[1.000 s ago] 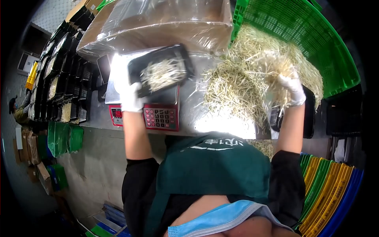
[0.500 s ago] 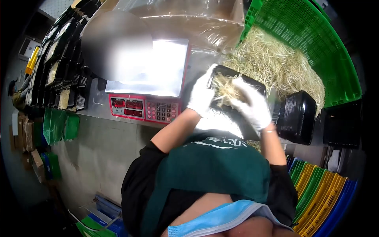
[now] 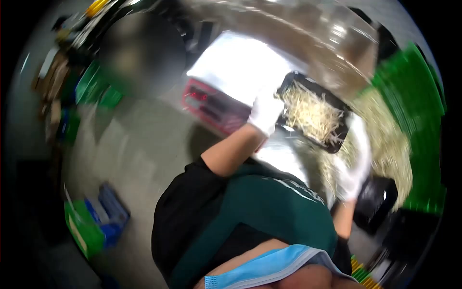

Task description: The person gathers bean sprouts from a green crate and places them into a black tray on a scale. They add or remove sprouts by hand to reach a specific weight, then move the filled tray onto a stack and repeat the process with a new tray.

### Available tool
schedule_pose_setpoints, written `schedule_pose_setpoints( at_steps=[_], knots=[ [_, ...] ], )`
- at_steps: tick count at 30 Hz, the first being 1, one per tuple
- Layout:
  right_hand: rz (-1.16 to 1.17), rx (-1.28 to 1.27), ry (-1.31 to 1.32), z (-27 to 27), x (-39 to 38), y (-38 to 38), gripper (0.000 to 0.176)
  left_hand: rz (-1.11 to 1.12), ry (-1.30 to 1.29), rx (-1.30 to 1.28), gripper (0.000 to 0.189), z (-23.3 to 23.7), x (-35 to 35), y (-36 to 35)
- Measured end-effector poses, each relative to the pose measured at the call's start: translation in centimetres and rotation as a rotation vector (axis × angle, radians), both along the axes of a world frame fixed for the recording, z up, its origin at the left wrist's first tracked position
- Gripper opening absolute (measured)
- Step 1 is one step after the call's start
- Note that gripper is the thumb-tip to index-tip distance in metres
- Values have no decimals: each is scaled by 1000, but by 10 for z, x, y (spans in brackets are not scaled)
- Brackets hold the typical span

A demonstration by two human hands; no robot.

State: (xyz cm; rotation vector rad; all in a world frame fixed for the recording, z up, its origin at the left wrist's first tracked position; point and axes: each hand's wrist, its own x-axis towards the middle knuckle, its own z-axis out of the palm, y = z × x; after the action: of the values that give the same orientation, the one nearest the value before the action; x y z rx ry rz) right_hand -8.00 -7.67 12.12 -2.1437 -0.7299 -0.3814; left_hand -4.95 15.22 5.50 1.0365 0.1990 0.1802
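Observation:
A black tray (image 3: 341, 137) filled with pale sprouts (image 3: 310, 111) is up off the table, just right of the red scale (image 3: 216, 110). At its left end my left hand (image 3: 265, 110), in a white glove, grips the tray's edge. My right hand (image 3: 355, 161), gloved too and smeared by motion, is beside the tray's right end; what its fingers touch is hard to make out. Some loose sprouts lie near that hand. The scale's bright metal plate (image 3: 240, 62) bears nothing visible, though part of the view there is blurred.
Behind the right hand lies a heap of sprouts (image 3: 385, 135) spilling from a green basket (image 3: 414, 86). Stacked black trays (image 3: 378, 200) stand at the right. Clear plastic sheeting (image 3: 332, 33) covers something at the back. Green and blue crates (image 3: 98, 219) are on the floor.
The view has turned and shifted. The tray is now raised and closer to the scale, with sprouts spread across it. My right hand has left the tray's inside and is at its right end.

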Motion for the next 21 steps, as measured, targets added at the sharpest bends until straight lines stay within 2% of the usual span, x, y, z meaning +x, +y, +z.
schedule_pose_setpoints(
  at_steps=[1, 3, 5, 6, 7, 8, 9, 10, 11, 12, 13, 14, 15, 17, 19, 20, 21],
  knots=[
    [20, 247, -4, -13, 3, -15, 80, 139, 8, 207, 65, 4, -1, 32],
    [-16, 343, 145, -29, 4, -35, 80, 160, -101, -32, 56, 16, 0, 89],
    [6, 323, 201, -44, 6, -41, 77, 127, -71, 34, 56, 20, 7, 123],
    [-9, 290, 240, -49, 6, -39, 76, 14, -6, 192, 52, 9, 13, 151],
    [-25, 255, 276, -52, 8, -38, 74, -16, -147, 227, 44, -10, 15, 163],
    [-15, 196, 264, -51, 10, -36, 73, 70, -83, 616, 43, -6, 9, 179],
    [-26, 219, 267, -55, 11, -37, 74, 196, -160, 561, 39, 6, -8, 190],
    [-61, 291, 324, -65, 13, -44, 72, 734, 12, 1030, 32, -15, -8, 239],
    [-104, 358, 379, -74, 13, -56, 70, 1014, 137, 970, 28, -44, -6, 267],
    [-148, 363, 380, -86, 14, -65, 63, 1083, 373, 1013, 23, -79, -3, 303],
    [-157, 367, 378, -96, 12, -72, 63, 938, 749, 1197, 36, -66, -8, 298],
    [-187, 359, 418, -104, 10, -79, 62, 954, 903, 1409, 42, -85, -5, 306],
    [-219, 349, 458, -108, 7, -82, 60, 801, 1114, 1434, 42, -90, -1, 307],
    [-255, 359, 453, -109, -2, -86, 62, 704, 1266, 1359, 40, -101, 7, 319],
    [-396, 313, 444, -103, -16, -93, 62, 646, 1149, 1483, 36, -104, 6, 318],
    [-450, 290, 461, -107, -25, -103, 62, 852, 819, 1114, 26, -86, 5, 306],
    [-502, 271, 478, -115, -37, -116, 63, 924, 463, 1065, 19, -81, 7, 302]
  ],
)
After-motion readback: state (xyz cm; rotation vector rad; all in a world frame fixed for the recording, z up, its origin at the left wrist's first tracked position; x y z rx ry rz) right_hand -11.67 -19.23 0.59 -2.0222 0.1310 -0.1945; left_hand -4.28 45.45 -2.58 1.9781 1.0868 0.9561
